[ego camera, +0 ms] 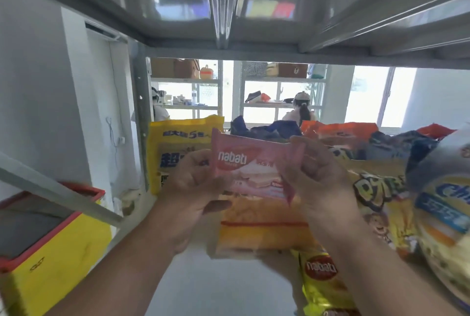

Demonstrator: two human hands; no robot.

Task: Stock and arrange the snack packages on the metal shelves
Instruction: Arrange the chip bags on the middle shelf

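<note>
Head view, close, facing shelf

Daylight pours in from the windows at the back, blown out to plain white. The underside of the upper shelf catches smeared, glossy reflections. Everything is slightly soft; the packages at the right edge are streaked with motion blur, and straight lines bow near the corners.

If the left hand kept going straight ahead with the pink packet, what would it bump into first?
Most likely the tall yellow bag standing at the back left of the shelf. The left hand, gripping the pink Nabati packet together with the right hand, points toward it. Depth is hard to judge.
</note>
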